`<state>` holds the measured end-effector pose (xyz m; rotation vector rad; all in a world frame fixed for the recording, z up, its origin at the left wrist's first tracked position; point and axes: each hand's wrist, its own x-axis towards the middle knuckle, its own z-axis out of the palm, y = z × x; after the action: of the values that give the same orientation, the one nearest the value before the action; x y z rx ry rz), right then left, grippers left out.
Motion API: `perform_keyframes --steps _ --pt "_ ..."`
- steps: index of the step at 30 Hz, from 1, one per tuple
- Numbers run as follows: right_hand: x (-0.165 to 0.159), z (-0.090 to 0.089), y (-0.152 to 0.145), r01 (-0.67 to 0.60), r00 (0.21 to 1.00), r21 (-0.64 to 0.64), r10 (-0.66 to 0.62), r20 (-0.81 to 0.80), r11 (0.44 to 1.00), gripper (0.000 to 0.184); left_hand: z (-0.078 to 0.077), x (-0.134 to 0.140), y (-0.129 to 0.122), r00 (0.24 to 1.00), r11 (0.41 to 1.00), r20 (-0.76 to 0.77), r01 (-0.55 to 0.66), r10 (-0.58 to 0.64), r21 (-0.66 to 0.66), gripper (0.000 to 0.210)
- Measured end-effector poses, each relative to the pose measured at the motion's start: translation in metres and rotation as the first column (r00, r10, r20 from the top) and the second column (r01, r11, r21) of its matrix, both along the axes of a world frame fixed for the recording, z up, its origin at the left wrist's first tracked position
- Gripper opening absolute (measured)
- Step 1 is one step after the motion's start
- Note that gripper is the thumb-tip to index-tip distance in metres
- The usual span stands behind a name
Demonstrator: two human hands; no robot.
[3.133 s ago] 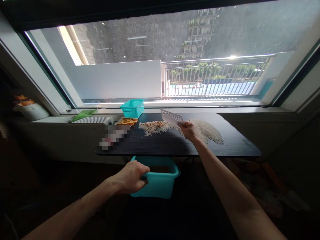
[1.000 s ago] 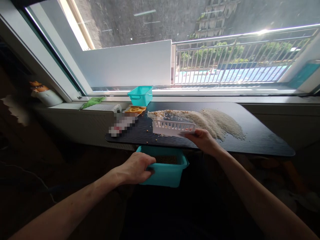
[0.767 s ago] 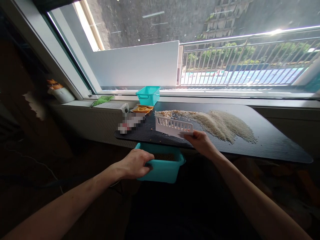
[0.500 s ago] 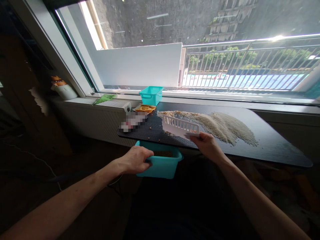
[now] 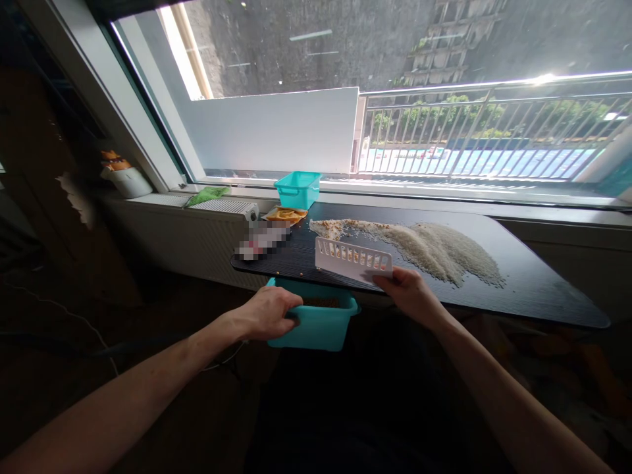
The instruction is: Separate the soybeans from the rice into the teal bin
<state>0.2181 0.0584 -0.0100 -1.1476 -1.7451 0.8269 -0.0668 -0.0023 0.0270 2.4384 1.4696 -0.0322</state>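
Observation:
My left hand (image 5: 273,312) grips the near rim of a teal plastic bin (image 5: 316,329), held just under the table's front edge. Brown grains or pellets (image 5: 320,302) show inside it. In my right hand (image 5: 412,293) is a white slotted plastic divider (image 5: 350,261), pinched at its right end and standing on edge near the front of the dark table (image 5: 533,289). Behind the divider a long heap of pale granules (image 5: 434,253) spreads to the right. Tan bits are mixed into the heap's left end (image 5: 333,227). A few loose pieces lie near the table's edge.
A second teal bin (image 5: 299,189) stands at the back by the window. Beside it lie a yellow-orange packet (image 5: 284,214) and a blurred-out item (image 5: 264,241). To the left are a white radiator (image 5: 197,237), a green cloth (image 5: 207,195) and a white pot (image 5: 127,179).
The divider has moved slightly left and toward the table's front edge. Some loose tan pieces on the tabletop have shifted or gone from sight. My left hand keeps its hold on the bin.

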Motion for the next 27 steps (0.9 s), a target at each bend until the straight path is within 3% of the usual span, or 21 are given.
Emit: perform_keyframes --steps 10,16,21,27 --pt "-0.045 -0.009 0.003 -0.110 0.994 -0.072 0.109 -0.008 0.991 0.027 0.001 -0.023 -0.003 0.998 1.000 -0.053 -0.028 0.028 0.004 0.015" --pt "-0.076 -0.008 0.020 -0.210 0.978 0.024 0.210 0.003 0.977 0.033 0.003 -0.046 -0.003 0.995 0.998 -0.075 -0.066 0.066 -0.005 0.016" --pt "-0.112 -0.015 0.038 -0.277 0.961 0.032 0.277 0.014 0.960 0.033 0.006 -0.063 -0.004 0.993 0.996 -0.079 -0.088 0.086 -0.028 0.015" --pt "-0.114 -0.011 0.050 -0.272 0.962 0.048 0.270 0.048 0.961 0.030 0.011 -0.079 -0.005 0.989 0.991 -0.078 -0.127 0.123 -0.042 0.015"
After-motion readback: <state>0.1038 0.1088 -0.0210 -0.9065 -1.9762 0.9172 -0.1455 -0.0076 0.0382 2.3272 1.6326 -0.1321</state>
